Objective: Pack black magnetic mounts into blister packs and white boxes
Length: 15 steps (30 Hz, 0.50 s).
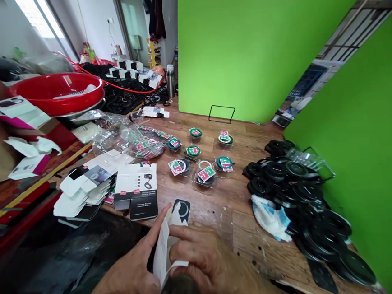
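Observation:
A small cardboard box (162, 251), partly unfolded with its white side showing, is between my hands at the table's near edge. Along its left side lies my left hand (134, 267), index finger stretched up the panel and thumb lower down, gripping it. My right hand (201, 260) has bent fingers at the box's opening and pinches a white flap (180, 264) low down. Just beyond them is a dark printed panel with a ring picture (184, 207). A black and white box (143, 187) lies left of it, beside a stack of flat boxes (80, 194).
Several clear packs with round parts and red-green cards (205, 173) are spread over the wooden table (240, 234). Black ring parts (300, 184) and a white-blue cloth (271, 218) are heaped right. A plastic bag (127, 134) and red basin (60, 101) stand back left.

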Each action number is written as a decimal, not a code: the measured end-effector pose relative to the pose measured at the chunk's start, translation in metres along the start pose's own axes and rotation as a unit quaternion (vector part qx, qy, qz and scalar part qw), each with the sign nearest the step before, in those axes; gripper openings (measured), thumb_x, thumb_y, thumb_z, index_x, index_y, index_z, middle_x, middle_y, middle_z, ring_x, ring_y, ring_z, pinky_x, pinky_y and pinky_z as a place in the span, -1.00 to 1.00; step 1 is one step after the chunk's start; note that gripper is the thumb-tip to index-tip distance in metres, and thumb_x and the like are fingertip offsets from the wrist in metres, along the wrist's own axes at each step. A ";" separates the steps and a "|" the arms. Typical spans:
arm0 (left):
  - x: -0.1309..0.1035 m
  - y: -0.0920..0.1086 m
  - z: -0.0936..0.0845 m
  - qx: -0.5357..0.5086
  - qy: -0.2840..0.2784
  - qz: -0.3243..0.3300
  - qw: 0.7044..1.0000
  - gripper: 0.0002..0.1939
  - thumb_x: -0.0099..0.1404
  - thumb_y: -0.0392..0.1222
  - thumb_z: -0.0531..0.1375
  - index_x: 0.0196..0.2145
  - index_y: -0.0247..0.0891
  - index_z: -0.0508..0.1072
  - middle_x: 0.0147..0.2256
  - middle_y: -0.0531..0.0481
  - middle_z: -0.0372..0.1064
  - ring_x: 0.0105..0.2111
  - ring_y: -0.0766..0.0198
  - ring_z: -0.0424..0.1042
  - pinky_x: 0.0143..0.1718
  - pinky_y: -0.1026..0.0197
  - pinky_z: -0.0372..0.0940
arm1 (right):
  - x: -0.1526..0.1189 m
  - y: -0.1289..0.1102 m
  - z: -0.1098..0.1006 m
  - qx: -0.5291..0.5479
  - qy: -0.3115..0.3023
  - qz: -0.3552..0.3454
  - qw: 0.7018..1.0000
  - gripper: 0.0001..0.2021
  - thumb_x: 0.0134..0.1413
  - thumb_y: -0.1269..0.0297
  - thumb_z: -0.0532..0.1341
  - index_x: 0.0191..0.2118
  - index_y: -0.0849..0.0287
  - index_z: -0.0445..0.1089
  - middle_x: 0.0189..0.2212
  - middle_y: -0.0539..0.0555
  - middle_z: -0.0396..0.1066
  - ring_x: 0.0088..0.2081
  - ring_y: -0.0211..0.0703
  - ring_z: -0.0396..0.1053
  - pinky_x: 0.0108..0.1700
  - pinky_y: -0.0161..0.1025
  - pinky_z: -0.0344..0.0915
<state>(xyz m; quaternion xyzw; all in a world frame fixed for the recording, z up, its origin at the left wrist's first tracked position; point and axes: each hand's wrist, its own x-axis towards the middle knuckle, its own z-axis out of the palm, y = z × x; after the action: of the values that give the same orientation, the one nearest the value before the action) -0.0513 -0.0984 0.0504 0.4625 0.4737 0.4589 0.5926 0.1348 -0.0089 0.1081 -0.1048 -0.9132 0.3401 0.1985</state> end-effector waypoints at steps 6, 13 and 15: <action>-0.005 -0.002 0.008 -0.020 0.210 -0.016 0.977 0.04 -0.14 -0.22 0.40 0.25 -0.15 0.01 -0.03 -0.12 0.40 -0.11 0.01 0.42 -0.14 0.14 0.35 | -0.001 0.029 0.018 0.011 0.094 0.016 0.995 -0.84 0.22 0.32 0.05 -0.27 0.15 0.37 0.09 0.21 0.28 0.00 -0.15 0.35 -0.11 -0.27 0.31; 0.001 -0.026 0.007 -0.129 0.339 0.009 0.932 -0.28 -0.18 -0.07 0.42 -0.04 -0.24 0.33 -0.28 -0.08 0.51 -0.33 0.08 0.49 -0.32 0.15 0.40 | 0.005 0.058 0.048 0.474 0.120 0.183 0.853 -0.33 0.03 -0.05 0.20 0.21 0.13 0.08 0.11 0.23 0.25 0.00 -0.07 0.34 -0.06 -0.15 0.32; 0.004 -0.036 0.010 -0.145 0.300 0.023 0.943 -0.29 -0.24 -0.07 0.43 -0.07 -0.20 0.37 -0.25 -0.06 0.50 -0.26 0.04 0.48 -0.28 0.14 0.40 | 0.004 0.054 0.053 0.520 0.048 0.166 0.836 -0.27 -0.04 -0.09 0.24 0.22 0.10 0.09 0.12 0.17 0.24 0.08 -0.05 0.27 0.04 -0.09 0.25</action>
<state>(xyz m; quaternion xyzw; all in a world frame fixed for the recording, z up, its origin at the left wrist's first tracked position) -0.0371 -0.1012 0.0157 0.2233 0.5468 0.6537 0.4731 0.1111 0.0018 0.0368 -0.1529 -0.5597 0.7874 0.2082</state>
